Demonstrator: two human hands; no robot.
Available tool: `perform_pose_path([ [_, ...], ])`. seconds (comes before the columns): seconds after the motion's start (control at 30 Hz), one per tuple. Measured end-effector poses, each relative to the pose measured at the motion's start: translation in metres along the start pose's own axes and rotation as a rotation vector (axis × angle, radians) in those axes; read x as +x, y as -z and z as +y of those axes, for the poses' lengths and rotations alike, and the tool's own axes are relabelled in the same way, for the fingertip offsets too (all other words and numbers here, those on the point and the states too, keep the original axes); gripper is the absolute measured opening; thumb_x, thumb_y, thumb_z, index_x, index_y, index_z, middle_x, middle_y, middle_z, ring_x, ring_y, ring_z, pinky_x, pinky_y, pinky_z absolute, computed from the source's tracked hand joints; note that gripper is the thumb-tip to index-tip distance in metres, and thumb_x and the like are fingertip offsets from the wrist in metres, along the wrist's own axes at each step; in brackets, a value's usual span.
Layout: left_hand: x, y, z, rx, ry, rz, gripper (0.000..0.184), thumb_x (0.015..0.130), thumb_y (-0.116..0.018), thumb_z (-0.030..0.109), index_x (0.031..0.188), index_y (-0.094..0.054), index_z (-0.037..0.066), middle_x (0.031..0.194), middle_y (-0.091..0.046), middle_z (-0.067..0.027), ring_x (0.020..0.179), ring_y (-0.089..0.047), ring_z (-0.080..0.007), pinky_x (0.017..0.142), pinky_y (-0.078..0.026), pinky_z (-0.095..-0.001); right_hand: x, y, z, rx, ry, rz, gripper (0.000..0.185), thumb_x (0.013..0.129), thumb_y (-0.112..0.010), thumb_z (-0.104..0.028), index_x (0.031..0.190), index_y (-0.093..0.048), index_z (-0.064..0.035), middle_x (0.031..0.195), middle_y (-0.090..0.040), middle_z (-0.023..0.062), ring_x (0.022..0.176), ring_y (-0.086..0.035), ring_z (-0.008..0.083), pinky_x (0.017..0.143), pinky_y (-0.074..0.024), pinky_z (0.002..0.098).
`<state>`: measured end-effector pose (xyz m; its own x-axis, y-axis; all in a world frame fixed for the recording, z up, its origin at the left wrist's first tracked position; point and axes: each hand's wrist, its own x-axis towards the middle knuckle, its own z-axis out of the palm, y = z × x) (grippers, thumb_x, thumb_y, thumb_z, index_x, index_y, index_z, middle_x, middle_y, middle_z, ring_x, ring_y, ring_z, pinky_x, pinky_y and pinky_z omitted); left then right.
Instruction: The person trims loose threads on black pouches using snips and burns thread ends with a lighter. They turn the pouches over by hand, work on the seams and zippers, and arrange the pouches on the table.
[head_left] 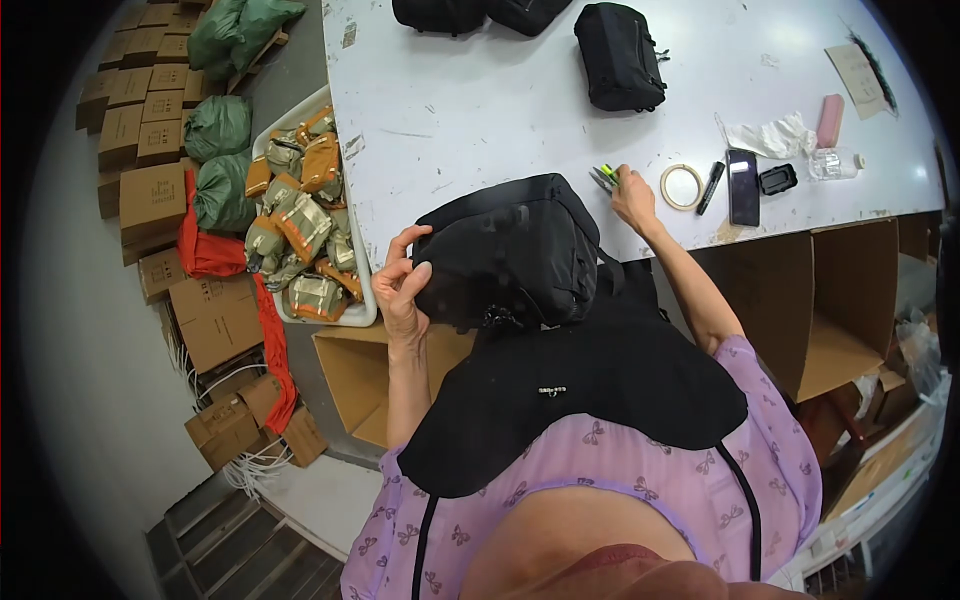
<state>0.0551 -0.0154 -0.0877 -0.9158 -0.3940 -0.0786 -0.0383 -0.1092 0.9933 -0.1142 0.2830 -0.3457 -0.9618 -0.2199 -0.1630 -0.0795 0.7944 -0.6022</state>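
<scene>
A black bag (500, 250) rests at the table's front edge, against the black apron. My left hand (403, 290) grips its left end, with the thumb on top of the fabric. To the right of the bag, my right hand (633, 198) is closed on small snips (606, 177) with yellow-green parts, held low at the white table (480, 110). Right of that hand lie a roll of tape (682, 187), a black marker (711, 188) and a dark phone (743, 188).
Another black bag (620, 57) stands farther back, with more at the top edge. A white bin (355, 230) of orange and green pouches is at the left, near stacked cartons (155, 205). A clear bottle (835, 164) lies at the right; open cartons (850, 300) sit beneath.
</scene>
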Motion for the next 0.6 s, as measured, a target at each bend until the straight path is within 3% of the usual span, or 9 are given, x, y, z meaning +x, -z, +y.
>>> perform_pose_path([
  [0.07, -0.001, -0.003, 0.004, 0.007, 0.038, 0.025, 0.019, 0.071, -0.067, 0.001, 0.056, -0.056, 0.005, 0.122, -0.061, -0.0178, 0.119, -0.052, -0.0239, 0.107, -0.03, -0.0389, 0.002, -0.01, 0.007, -0.114, -0.039, 0.037, 0.027, 0.081, -0.057, -0.01, 0.106, -0.054, -0.0002, 0.096, -0.061, 0.0238, 0.085, -0.062, 0.0422, 0.073, -0.0491, 0.0522],
  [0.17, -0.001, -0.003, 0.008, 0.052, -0.043, -0.006, 0.014, 0.073, -0.064, -0.001, 0.06, -0.059, 0.002, 0.126, -0.058, -0.0196, 0.111, -0.056, -0.023, 0.1, -0.04, -0.0355, -0.001, -0.004, 0.003, -0.341, 0.095, 0.173, 0.026, 0.077, -0.06, -0.009, 0.102, -0.055, -0.0013, 0.101, -0.059, 0.0217, 0.087, -0.062, 0.0398, 0.071, -0.0495, 0.0508],
  [0.27, -0.001, -0.001, 0.013, 0.129, -0.078, -0.018, 0.015, 0.072, -0.065, 0.001, 0.059, -0.058, 0.003, 0.127, -0.058, -0.0188, 0.117, -0.052, -0.0242, 0.105, -0.034, -0.0386, -0.003, 0.007, -0.006, -0.346, 0.267, 0.265, 0.027, 0.076, -0.061, -0.009, 0.101, -0.054, -0.0024, 0.104, -0.056, 0.0211, 0.089, -0.061, 0.0382, 0.07, -0.0495, 0.0493],
  [0.37, 0.0, -0.01, 0.022, 0.18, -0.143, -0.018, 0.015, 0.07, -0.066, 0.002, 0.059, -0.056, 0.004, 0.125, -0.06, -0.0183, 0.119, -0.051, -0.0266, 0.108, -0.03, -0.0419, -0.008, -0.003, -0.003, -0.267, 0.211, -0.042, 0.031, 0.075, -0.061, -0.007, 0.104, -0.05, -0.0025, 0.104, -0.054, 0.0217, 0.09, -0.061, 0.0393, 0.071, -0.0508, 0.0496],
  [0.6, -0.003, -0.022, 0.041, 0.306, -0.262, -0.016, 0.023, 0.065, -0.066, 0.003, 0.055, -0.046, 0.005, 0.119, -0.063, -0.019, 0.122, -0.05, -0.0314, 0.111, -0.024, -0.0456, -0.008, -0.022, 0.015, -0.207, 0.215, -0.048, 0.035, 0.074, -0.062, -0.004, 0.105, -0.046, -0.0013, 0.1, -0.055, 0.0234, 0.09, -0.061, 0.0405, 0.071, -0.0538, 0.0481],
])
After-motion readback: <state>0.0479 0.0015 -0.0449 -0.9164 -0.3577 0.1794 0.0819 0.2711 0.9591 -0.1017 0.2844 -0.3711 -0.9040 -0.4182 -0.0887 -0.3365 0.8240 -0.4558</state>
